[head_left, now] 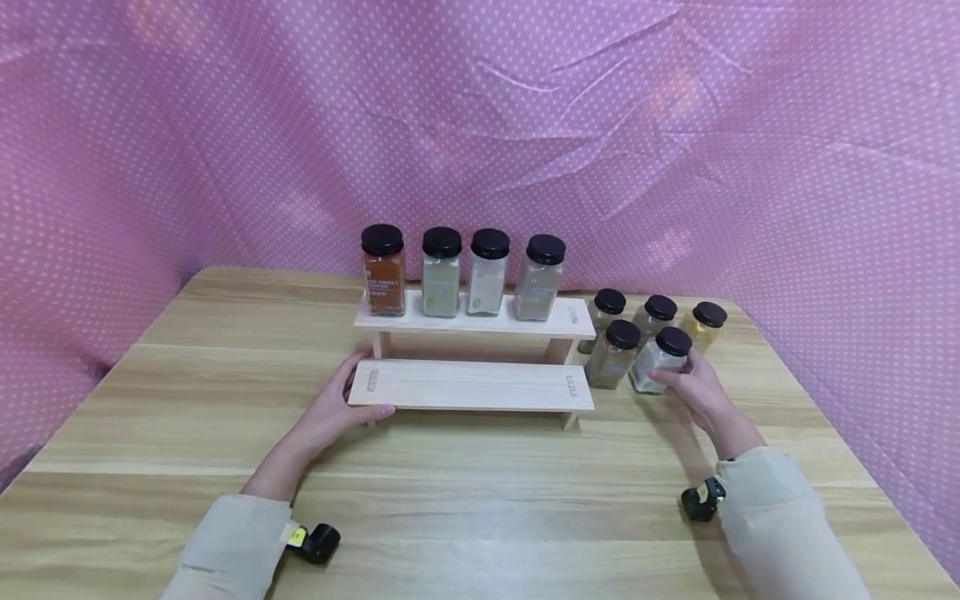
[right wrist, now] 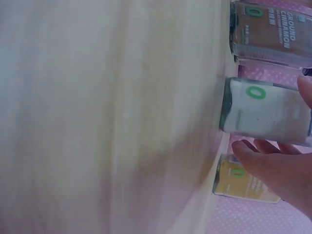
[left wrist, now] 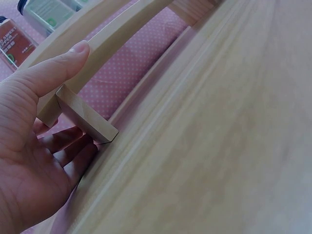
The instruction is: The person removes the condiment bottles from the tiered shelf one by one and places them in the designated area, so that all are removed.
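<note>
A two-step wooden spice rack [head_left: 472, 385] stands in the middle of the table. My left hand [head_left: 330, 408] holds the left end of its lower step, the thumb along the front edge and the fingers round the end by the wooden leg [left wrist: 85, 114]. At the right, my right hand [head_left: 705, 392] grips a black-lidded spice jar of white powder [head_left: 660, 360], thumb on one side and fingers on the other. In the right wrist view, that jar [right wrist: 265, 109] stands between a ground cinnamon jar [right wrist: 273, 34] and a yellow spice jar [right wrist: 243, 180].
On the upper step [head_left: 472, 323] stand several spice jars, among them a red sweet pepper jar [head_left: 384, 279] at the left end. More jars, such as the brown one [head_left: 611, 362], cluster right of the rack. A pink dotted cloth [head_left: 480, 125] hangs behind the table.
</note>
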A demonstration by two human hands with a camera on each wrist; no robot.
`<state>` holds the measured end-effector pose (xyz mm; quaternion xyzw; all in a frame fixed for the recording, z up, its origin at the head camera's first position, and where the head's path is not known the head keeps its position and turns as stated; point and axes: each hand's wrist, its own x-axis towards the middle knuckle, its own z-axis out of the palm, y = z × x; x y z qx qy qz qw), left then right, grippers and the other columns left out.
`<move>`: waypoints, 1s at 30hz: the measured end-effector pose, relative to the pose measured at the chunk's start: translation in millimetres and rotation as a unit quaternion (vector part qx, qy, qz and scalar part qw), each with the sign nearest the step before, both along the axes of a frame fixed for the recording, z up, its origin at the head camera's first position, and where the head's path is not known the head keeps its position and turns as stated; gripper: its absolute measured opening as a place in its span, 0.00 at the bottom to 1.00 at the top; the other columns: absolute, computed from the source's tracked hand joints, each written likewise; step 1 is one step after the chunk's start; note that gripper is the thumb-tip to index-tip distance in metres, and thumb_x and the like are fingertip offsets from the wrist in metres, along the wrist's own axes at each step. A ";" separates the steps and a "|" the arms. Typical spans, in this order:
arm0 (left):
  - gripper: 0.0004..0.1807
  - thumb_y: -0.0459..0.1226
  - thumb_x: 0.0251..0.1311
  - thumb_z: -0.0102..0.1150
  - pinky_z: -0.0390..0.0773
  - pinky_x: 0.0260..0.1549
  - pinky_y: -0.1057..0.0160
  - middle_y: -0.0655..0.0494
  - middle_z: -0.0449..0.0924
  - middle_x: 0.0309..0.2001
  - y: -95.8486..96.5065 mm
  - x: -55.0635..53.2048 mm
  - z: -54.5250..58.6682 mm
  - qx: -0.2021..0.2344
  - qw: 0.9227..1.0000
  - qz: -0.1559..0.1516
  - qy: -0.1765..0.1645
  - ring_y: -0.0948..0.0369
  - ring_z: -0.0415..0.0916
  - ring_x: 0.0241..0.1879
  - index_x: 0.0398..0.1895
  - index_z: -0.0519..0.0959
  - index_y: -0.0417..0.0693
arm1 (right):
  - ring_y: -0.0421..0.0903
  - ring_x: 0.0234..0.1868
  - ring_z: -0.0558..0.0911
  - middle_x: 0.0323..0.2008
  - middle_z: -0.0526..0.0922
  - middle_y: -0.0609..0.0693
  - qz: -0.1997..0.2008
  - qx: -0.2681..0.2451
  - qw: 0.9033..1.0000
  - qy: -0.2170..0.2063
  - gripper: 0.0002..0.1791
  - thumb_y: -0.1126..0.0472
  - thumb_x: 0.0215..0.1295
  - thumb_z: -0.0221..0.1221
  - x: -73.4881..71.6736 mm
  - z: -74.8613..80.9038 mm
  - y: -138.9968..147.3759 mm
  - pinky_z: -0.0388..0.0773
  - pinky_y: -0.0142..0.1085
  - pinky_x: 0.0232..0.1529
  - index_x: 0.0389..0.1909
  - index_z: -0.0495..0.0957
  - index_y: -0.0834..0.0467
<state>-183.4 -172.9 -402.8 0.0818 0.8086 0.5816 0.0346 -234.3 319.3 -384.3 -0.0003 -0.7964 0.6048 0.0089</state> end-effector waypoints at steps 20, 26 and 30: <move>0.54 0.43 0.38 0.68 0.51 0.55 0.49 0.42 0.48 0.63 0.1 0.2 0.7 -0.006 1.000 0.001 -0.001 0.48 0.50 0.59 0.66 0.43 0.46 | 0.63 0.60 0.47 0.61 0.43 0.69 0.027 0.053 0.998 -0.012 0.44 0.63 0.56 0.56 20.9 73.7 -2.2 0.45 0.51 0.58 0.63 0.37 0.68; 0.54 0.43 0.38 0.68 0.51 0.55 0.49 0.42 0.47 0.63 0.4 -0.4 0.1 -0.008 1.000 0.000 -0.001 0.48 0.50 0.59 0.66 0.43 0.46 | 0.63 0.60 0.47 0.61 0.44 0.70 0.030 0.061 0.998 0.014 0.42 0.63 0.57 0.56 16.9 92.2 -10.1 0.43 0.50 0.58 0.63 0.38 0.69; 0.54 0.43 0.38 0.68 0.52 0.54 0.49 0.42 0.48 0.62 0.9 -0.5 0.5 -0.006 1.000 0.001 0.000 0.48 0.50 0.59 0.66 0.43 0.46 | 0.61 0.61 0.47 0.61 0.46 0.69 0.029 0.081 0.996 0.023 0.43 0.61 0.56 0.56 13.3 103.1 -17.0 0.44 0.49 0.58 0.63 0.39 0.69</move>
